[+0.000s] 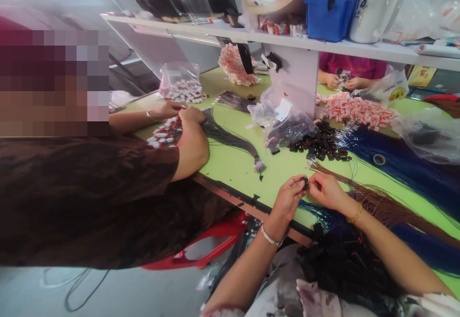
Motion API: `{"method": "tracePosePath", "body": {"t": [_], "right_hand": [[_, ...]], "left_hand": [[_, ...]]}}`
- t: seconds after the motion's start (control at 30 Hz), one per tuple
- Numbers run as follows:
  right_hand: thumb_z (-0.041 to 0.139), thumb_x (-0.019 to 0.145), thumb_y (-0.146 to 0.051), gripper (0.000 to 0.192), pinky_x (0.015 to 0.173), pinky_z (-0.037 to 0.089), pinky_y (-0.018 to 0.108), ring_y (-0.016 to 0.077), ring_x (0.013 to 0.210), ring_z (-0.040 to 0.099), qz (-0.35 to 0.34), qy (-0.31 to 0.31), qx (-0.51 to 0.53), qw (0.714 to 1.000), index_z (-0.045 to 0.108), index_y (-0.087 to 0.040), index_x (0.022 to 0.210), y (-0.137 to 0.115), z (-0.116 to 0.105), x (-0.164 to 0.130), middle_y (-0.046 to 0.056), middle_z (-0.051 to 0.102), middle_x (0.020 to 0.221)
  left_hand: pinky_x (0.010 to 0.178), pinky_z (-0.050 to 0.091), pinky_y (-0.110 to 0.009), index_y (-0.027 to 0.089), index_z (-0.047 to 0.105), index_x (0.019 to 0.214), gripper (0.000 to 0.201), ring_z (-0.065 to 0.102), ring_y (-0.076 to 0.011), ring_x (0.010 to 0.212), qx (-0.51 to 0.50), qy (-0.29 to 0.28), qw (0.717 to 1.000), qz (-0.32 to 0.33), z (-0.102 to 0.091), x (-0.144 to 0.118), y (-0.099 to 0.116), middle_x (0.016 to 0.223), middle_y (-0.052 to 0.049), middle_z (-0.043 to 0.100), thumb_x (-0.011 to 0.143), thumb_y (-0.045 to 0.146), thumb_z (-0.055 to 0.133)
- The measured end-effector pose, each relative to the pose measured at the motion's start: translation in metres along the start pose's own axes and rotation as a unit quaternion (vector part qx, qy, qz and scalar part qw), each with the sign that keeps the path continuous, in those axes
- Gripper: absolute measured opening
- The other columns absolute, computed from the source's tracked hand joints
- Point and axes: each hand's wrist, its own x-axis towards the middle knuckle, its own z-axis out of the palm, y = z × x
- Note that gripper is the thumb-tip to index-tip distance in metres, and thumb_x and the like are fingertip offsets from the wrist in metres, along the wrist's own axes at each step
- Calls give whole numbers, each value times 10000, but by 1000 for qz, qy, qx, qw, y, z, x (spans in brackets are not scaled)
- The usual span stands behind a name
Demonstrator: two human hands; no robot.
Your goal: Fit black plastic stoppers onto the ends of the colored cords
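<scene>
Both hands pinch one small black clip (304,182) between them: left hand (289,197), right hand (325,190), above the green counter (237,166), near the brown cords (381,206). It looks light, stiff, best held by its edges.

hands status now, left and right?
Left hand: closed, pinching a small black piece.
Right hand: closed, fingertips on the same piece.

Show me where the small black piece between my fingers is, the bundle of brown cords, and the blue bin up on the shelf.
small black piece (304,182), head view, on its visible black edge between the fingertips.
bundle of brown cords (381,206), head view, on the thick middle of the strands.
blue bin (328,19), head view, on its front wall.
</scene>
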Motion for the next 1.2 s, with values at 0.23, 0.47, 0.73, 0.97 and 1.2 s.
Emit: {"method": "tracePosePath", "body": {"t": [0.23, 0.47, 0.73, 0.97, 1.2], "right_hand": [[505, 789, -130, 122, 540, 285, 229, 114, 551, 442, 26, -12, -19, 999, 520, -168, 673, -3, 11, -3, -7, 532, 614], [427, 880, -232, 195, 599, 359, 218, 119, 609, 502, 88, 76, 11, 993, 604, -162, 837, 23, -55, 13, 9, 605, 704], [488, 837, -223, 175, 605, 318, 251, 176, 732, 579, 151, -134, -282, 938, 654, -168, 834, 43, -41, 13, 82, 650, 857], [405, 900, -204, 227, 639, 336, 290, 225, 794, 612, 149, -166, -333, 916, 605, -111, 954, 38, -36, 11, 146, 650, 931], [435, 907, -248, 176, 631, 320, 275, 210, 793, 611, 134, -171, -327, 920, 585, -158, 927, 41, -36, 12, 107, 652, 951]], "left_hand": [[637, 452, -222, 129, 681, 829, 296, 584, -112, 697, 34, 28, 999, 31, 1, -5, -8, 803, -43, 662, 574, 222, 800], [607, 430, -202, 131, 683, 837, 245, 564, -90, 676, 10, 23, 1000, 17, 5, -2, 2, 783, -27, 642, 606, 171, 757], [608, 445, -204, 134, 680, 857, 258, 559, -91, 665, 14, -2, 1000, -12, -5, 1, -2, 788, -29, 637, 614, 181, 753], [629, 433, -212, 127, 681, 861, 252, 562, -100, 689, 29, -4, 1000, -6, -4, 0, -5, 799, -41, 640, 631, 203, 751], [614, 417, -219, 128, 682, 855, 259, 543, -99, 667, 20, -4, 1000, -9, 6, 2, -6, 778, -34, 621, 614, 195, 752]]}}
